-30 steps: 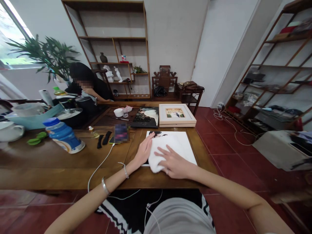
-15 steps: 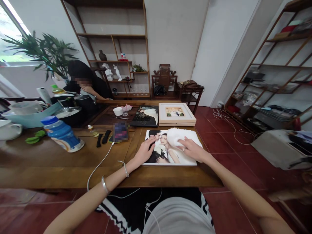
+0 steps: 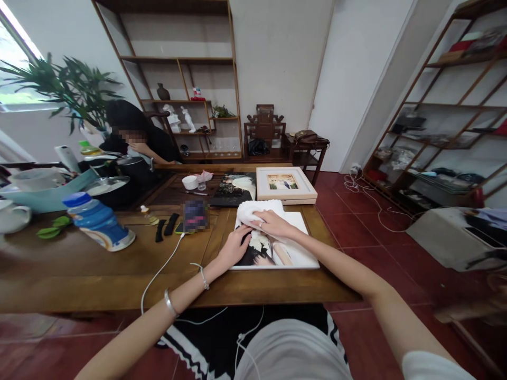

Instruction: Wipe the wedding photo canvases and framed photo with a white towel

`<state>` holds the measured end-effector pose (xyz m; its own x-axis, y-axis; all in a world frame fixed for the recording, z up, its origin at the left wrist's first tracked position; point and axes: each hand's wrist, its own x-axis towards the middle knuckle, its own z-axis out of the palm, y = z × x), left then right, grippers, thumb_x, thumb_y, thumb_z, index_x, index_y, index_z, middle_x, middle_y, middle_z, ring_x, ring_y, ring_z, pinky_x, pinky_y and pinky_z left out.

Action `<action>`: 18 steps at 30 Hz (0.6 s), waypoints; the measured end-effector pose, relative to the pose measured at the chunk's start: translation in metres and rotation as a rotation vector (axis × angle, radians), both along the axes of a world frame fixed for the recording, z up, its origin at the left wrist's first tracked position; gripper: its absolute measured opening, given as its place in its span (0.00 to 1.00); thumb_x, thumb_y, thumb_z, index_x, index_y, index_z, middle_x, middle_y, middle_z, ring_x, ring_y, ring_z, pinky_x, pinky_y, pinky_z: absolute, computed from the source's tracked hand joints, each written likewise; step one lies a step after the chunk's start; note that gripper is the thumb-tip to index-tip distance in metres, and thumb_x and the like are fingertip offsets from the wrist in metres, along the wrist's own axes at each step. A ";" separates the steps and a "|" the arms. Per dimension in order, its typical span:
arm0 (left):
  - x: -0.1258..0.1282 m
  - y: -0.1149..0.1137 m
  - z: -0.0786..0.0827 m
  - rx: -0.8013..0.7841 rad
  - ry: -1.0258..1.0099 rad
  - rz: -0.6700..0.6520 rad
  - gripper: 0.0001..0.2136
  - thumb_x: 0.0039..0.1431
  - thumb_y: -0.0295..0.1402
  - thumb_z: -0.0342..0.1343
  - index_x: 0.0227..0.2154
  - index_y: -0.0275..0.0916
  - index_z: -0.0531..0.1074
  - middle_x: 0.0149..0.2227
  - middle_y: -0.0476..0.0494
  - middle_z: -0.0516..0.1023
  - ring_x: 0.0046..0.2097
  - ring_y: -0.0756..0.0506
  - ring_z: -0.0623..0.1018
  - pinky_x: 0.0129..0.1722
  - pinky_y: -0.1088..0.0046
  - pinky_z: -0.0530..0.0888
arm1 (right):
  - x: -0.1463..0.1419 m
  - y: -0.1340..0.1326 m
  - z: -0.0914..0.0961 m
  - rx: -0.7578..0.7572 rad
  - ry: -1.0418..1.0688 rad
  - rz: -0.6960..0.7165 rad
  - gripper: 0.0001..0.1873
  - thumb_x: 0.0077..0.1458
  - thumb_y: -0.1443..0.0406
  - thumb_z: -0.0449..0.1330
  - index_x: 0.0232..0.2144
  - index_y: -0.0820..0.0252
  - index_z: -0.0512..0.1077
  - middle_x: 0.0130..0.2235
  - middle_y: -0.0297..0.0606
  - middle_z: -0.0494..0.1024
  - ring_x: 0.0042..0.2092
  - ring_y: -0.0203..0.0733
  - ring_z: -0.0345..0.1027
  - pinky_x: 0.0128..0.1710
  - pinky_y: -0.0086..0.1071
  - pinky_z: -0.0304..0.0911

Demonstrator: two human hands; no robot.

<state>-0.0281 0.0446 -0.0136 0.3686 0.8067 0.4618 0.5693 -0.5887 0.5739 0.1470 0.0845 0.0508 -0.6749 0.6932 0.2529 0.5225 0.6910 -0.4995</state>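
Observation:
A flat photo print of a couple (image 3: 285,253) lies on the wooden table (image 3: 99,269) in front of me. My left hand (image 3: 233,247) rests on its left edge, fingers spread flat. My right hand (image 3: 273,222) presses a white cloth (image 3: 251,211) onto the print's upper left corner, fingers laid over the cloth. The cloth hides the top of the picture.
Behind the print lie a dark photo (image 3: 234,189) and a white framed picture (image 3: 285,184). A phone (image 3: 195,216) with a white cable, a blue-capped bottle (image 3: 97,221), bowls and a pot stand at left. Another person (image 3: 137,140) sits across the table. Shelves line the right.
My right hand swept the cloth from the print's near part to its far right, then across to the far left corner. My left hand stayed on the left edge.

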 end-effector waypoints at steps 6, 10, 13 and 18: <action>-0.001 0.004 -0.009 0.005 0.024 0.033 0.16 0.60 0.30 0.44 0.49 0.38 0.69 0.54 0.41 0.69 0.59 0.43 0.65 0.58 0.58 0.61 | 0.075 -0.024 -0.009 0.064 -0.038 -0.184 0.12 0.61 0.64 0.46 0.38 0.59 0.69 0.41 0.39 0.75 0.43 0.45 0.67 0.49 0.40 0.55; -0.002 0.006 -0.014 0.015 0.019 0.033 0.16 0.61 0.30 0.44 0.49 0.39 0.69 0.54 0.41 0.69 0.58 0.43 0.65 0.58 0.58 0.61 | 0.107 -0.041 -0.017 0.109 -0.086 -0.313 0.13 0.61 0.63 0.45 0.35 0.58 0.69 0.39 0.38 0.76 0.43 0.46 0.68 0.56 0.45 0.49; -0.002 0.008 -0.015 0.022 0.014 0.022 0.16 0.60 0.30 0.44 0.49 0.38 0.69 0.54 0.41 0.70 0.59 0.43 0.64 0.58 0.58 0.61 | 0.111 -0.063 -0.023 0.139 -0.151 -0.315 0.11 0.58 0.65 0.47 0.37 0.59 0.69 0.48 0.44 0.72 0.55 0.49 0.59 0.57 0.49 0.48; -0.001 0.005 -0.011 0.033 0.001 0.034 0.15 0.60 0.29 0.45 0.47 0.39 0.70 0.53 0.41 0.70 0.58 0.42 0.66 0.57 0.57 0.63 | 0.094 -0.115 -0.023 0.132 -0.196 -0.212 0.12 0.53 0.71 0.49 0.37 0.59 0.70 0.58 0.46 0.62 0.63 0.48 0.44 0.60 0.53 0.41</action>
<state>-0.0288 0.0499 -0.0247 0.3418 0.8034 0.4876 0.5903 -0.5873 0.5538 0.2413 -0.0310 0.0277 -0.5639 0.7934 0.2294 0.7394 0.6087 -0.2877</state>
